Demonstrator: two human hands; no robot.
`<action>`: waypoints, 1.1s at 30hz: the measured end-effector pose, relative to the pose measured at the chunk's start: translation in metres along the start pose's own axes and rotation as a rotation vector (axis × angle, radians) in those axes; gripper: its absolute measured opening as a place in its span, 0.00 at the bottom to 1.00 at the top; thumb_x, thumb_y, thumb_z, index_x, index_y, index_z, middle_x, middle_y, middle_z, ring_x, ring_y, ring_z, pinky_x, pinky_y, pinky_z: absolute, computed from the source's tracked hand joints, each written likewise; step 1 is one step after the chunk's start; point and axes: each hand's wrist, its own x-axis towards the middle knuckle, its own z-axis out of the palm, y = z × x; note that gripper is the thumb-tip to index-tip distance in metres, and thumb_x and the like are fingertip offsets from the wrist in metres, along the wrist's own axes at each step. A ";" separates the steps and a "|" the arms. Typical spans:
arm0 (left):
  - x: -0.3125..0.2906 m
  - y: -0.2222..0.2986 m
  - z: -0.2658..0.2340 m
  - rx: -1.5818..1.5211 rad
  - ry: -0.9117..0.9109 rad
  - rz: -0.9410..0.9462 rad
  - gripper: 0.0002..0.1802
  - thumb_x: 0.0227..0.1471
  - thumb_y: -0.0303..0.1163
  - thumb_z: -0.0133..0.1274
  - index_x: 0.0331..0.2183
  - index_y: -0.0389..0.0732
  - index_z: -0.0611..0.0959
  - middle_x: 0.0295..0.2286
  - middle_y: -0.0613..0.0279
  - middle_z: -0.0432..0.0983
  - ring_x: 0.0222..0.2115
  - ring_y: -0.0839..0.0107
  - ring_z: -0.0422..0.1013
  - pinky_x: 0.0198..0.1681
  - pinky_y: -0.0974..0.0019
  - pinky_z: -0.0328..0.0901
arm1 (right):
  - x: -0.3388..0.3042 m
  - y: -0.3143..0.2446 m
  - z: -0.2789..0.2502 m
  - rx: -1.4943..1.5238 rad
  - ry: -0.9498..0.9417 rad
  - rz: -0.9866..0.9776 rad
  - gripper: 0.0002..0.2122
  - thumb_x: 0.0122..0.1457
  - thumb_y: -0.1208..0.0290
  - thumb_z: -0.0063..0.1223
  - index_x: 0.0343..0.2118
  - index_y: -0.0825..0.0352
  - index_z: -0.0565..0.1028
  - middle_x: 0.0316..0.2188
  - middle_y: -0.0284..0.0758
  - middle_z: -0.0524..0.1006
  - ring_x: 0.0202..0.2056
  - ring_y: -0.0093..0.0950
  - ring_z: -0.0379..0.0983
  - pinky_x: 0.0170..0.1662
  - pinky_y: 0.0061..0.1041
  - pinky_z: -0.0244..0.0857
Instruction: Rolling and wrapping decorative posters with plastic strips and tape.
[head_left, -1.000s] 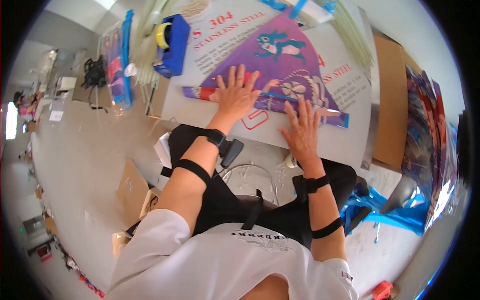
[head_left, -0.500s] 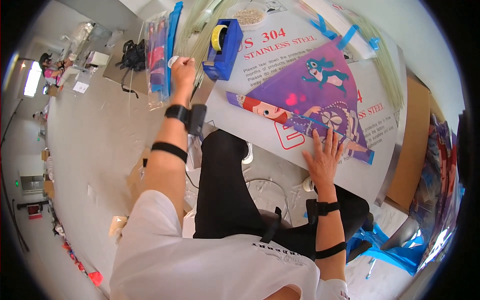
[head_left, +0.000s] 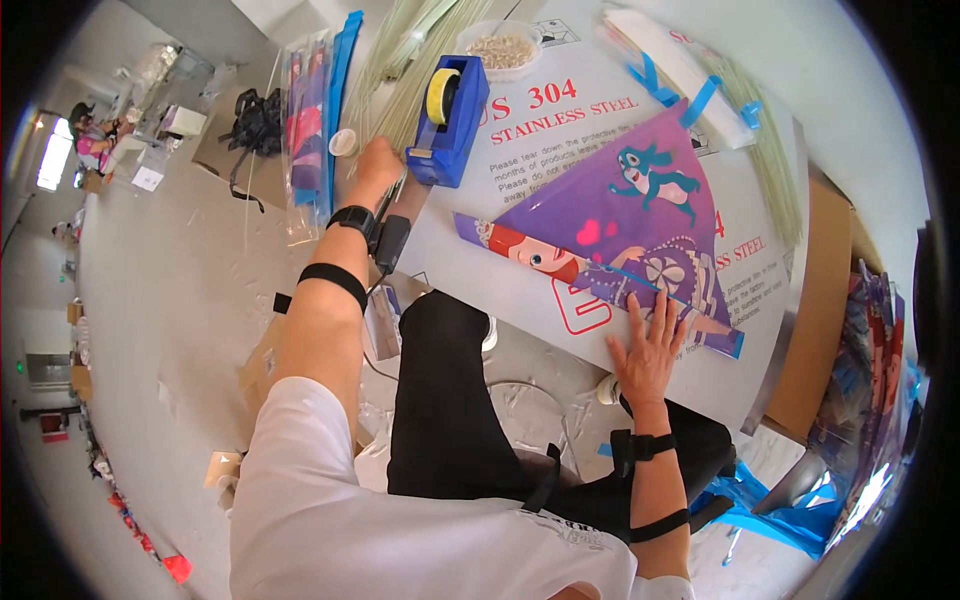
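Left hand (head_left: 375,168) was on sheet a second ago; now at rods (head_left: 402,112) beside tape dispenser (head_left: 446,125), upper left of frame. Fingers curled, can't tell if gripping any. Purple sheet (head_left: 622,215) on tabletop (head_left: 705,385), right of centre. Right hand (head_left: 650,350) open, flat on folded edge, apparently steadying it alone.

A roughly triangular purple sheet (head_left: 620,212) lies flat on the desk (head_left: 475,272), its narrow tip pointing away to the upper right, printed with a blue-green animal, pink hearts and a red-haired figure. Its near edge forms a long narrow strip, slanting down rightward. Thin pale sticks (head_left: 400,98) lie loosely bundled at the desk's left.
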 end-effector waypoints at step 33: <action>-0.205 0.233 0.016 -0.295 -0.122 0.938 0.08 0.40 0.21 0.51 0.30 0.36 0.75 0.29 0.54 0.67 0.32 0.56 0.69 0.34 0.57 0.66 | -0.004 0.008 0.014 0.077 0.095 0.004 0.29 0.56 0.47 0.49 0.60 0.48 0.62 0.64 0.43 0.51 0.65 0.43 0.42 0.64 0.50 0.32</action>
